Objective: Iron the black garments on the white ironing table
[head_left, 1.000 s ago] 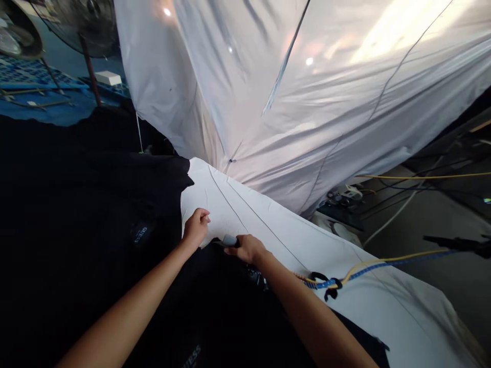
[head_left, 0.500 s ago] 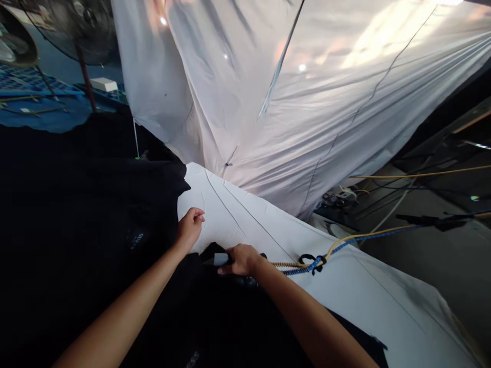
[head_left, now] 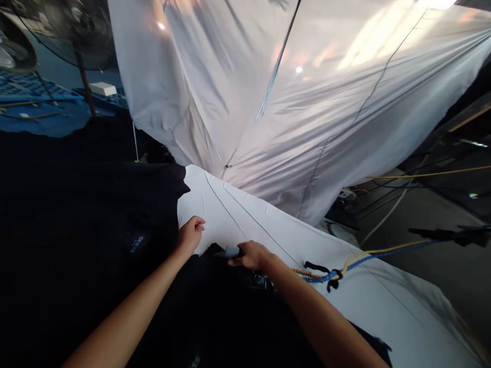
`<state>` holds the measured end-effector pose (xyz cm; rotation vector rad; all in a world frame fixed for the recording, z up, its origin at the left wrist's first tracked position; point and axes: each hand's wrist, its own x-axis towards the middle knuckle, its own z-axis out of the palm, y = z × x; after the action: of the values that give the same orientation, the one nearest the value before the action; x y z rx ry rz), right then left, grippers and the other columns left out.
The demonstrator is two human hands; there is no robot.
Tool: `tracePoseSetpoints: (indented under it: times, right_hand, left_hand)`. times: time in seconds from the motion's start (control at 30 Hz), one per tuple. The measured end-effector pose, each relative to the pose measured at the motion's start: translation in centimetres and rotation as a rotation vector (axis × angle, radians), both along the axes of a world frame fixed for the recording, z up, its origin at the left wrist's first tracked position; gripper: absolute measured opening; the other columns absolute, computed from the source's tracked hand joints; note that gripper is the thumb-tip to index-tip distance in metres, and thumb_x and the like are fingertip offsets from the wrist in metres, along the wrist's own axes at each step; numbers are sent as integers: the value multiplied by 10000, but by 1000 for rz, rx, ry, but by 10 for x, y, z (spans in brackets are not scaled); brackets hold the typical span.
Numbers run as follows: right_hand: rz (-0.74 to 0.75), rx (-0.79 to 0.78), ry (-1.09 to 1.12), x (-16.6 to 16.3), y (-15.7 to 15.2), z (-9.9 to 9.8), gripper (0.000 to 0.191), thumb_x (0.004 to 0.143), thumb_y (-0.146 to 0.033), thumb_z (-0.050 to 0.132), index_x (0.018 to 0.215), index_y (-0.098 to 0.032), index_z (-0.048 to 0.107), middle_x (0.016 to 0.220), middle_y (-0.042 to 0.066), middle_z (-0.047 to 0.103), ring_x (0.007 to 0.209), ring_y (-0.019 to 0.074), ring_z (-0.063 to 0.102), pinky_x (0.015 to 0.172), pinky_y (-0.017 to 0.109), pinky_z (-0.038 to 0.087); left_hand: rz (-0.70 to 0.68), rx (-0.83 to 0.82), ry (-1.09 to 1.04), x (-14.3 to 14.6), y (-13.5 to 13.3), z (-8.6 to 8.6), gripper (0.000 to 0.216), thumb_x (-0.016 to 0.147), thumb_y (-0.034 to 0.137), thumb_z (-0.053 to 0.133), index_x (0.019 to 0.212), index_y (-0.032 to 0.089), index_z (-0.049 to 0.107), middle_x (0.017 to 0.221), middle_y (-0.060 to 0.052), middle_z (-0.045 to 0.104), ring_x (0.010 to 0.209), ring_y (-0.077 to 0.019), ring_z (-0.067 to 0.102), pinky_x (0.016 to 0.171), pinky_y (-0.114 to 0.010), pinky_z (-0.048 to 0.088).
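Black garments cover the white padded board [head_left: 230, 209], and a printed label shows on the black garment [head_left: 95, 220] at the left. My right hand [head_left: 253, 255] is wrapped around the grey-tipped handle of a steam iron [head_left: 232, 252]. Its dark body is hard to make out against the black cloth under it. Beside the cloth's edge, above the white board, my left hand [head_left: 192, 232] has its fingers curled together, with nothing visible in them. Yellow and blue hoses [head_left: 328, 277] run from the iron to the right.
A large white sheet [head_left: 245, 128] hangs behind the board. Fans [head_left: 82, 30] and blue pallets [head_left: 34, 92] stand at the back left, with a small white box [head_left: 103, 89] nearby. Cables [head_left: 422, 174] cross the space at the right.
My right hand has slid the iron a little to the right, its hoses shifting along with it. The left hand stays curled in nearly the same place.
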<state>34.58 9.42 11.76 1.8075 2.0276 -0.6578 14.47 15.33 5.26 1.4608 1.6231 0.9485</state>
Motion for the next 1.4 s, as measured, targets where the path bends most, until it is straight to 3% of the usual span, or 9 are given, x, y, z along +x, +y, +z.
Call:
tracePoseSetpoints:
  times: [0.27, 0.47, 0.6, 0.7, 0.8, 0.93, 1.07, 1.2, 1.4]
  right_hand:
    - [47, 76, -14, -29, 18, -14, 584, 624, -689, 470, 919, -217, 646, 873, 81, 668, 800, 251, 610, 589, 274, 405]
    - [61, 109, 3, -26, 21, -18, 598, 614, -707, 461, 906, -221, 649, 861, 78, 668, 784, 250, 610, 562, 271, 400]
    - [24, 37, 90, -14, 19, -17, 581, 606, -681, 503, 955, -235, 636, 897, 48, 665, 778, 212, 605, 577, 252, 405]
    - [-25, 9, 148, 16, 5, -6, 570, 607, -652, 533, 984, -235, 630, 932, 39, 658, 801, 198, 596, 607, 241, 407]
    - [-96, 51, 147, 68, -21, 13, 563, 618, -639, 539, 973, -212, 630, 917, 45, 657, 806, 198, 588, 612, 233, 398]
    - [-167, 110, 59, 146, -67, 37, 543, 644, -642, 515, 929, -194, 631, 835, 46, 657, 738, 191, 581, 573, 231, 373]
    - [-182, 116, 40, 206, -112, 42, 516, 668, -635, 498, 893, -188, 627, 780, 38, 651, 694, 176, 574, 542, 221, 351]
    - [-142, 51, 34, 237, -146, 31, 515, 669, -640, 494, 880, -190, 630, 771, 40, 652, 674, 176, 573, 522, 217, 335]
    - [-86, -7, -20, 246, -164, 8, 549, 658, -675, 477, 891, -204, 636, 786, 49, 656, 684, 189, 580, 530, 228, 334]
  left_hand:
    - [-8, 50, -20, 3, 1, 6, 150, 720, 182, 413, 779, 219, 547, 708, 14, 634, 718, -130, 597, 673, -234, 434]
    - [2, 94, -33, 9, -2, 13, 150, 732, 203, 405, 788, 226, 542, 712, 17, 639, 735, -131, 599, 677, -230, 437]
    - [-15, 93, 9, 3, -14, 22, 157, 734, 203, 403, 796, 224, 546, 713, 14, 639, 723, -129, 598, 667, -224, 440]
    - [-50, 84, 80, -1, -29, 26, 175, 729, 212, 407, 813, 222, 561, 747, 13, 652, 745, -129, 602, 672, -220, 441]
    - [-171, 37, 179, 14, -42, 24, 207, 731, 232, 415, 850, 223, 584, 776, 15, 662, 770, -130, 605, 685, -218, 437]
    - [-510, -72, 389, 74, -66, 17, 248, 753, 218, 411, 888, 239, 619, 870, 3, 677, 860, -138, 599, 746, -233, 421]
    - [-760, -78, 683, 140, -96, 6, 242, 771, 287, 439, 934, 274, 618, 1014, -31, 635, 992, -210, 545, 831, -355, 391]
    - [-709, -77, 827, 164, -115, -11, 317, 736, 371, 499, 1031, 270, 557, 1120, -95, 532, 1065, -299, 448, 770, -482, 402]
    - [-688, -17, 875, 153, -117, -26, 294, 755, 335, 451, 1022, 227, 510, 1108, -97, 511, 1053, -259, 441, 758, -451, 422]
